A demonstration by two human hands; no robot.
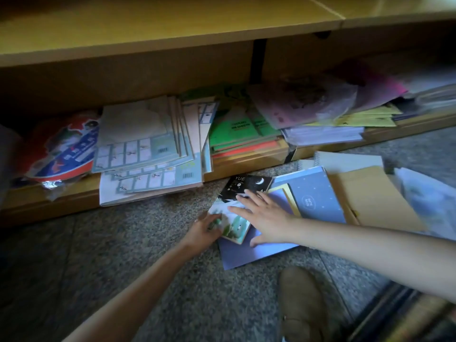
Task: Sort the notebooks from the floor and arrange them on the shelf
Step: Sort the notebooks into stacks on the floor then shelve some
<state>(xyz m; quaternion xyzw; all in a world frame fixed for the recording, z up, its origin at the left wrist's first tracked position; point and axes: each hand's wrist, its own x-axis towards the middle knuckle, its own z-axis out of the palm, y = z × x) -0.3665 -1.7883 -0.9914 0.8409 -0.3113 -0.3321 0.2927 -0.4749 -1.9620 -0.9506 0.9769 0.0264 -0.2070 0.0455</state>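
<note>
A small notebook with a green-and-white picture cover (234, 227) lies on a lavender notebook (249, 253) on the floor. My left hand (203, 230) grips its left edge. My right hand (265, 218) lies flat across it with straight, spread fingers. Behind them lie a black notebook (243, 185) marked YUE, a blue spiral notebook (313, 196) and a tan one (372, 198). The bottom shelf (246, 164) holds a stack of pale grid-cover notebooks (145, 146) and green and orange ones (237, 134).
A red and blue packet (61, 151) lies at the shelf's left end. Pink and yellow pads (320, 107) sit on the right part of the shelf. My brown shoe (299, 304) rests on the speckled floor (148, 230). A white spiral notebook (345, 160) lies by the shelf base.
</note>
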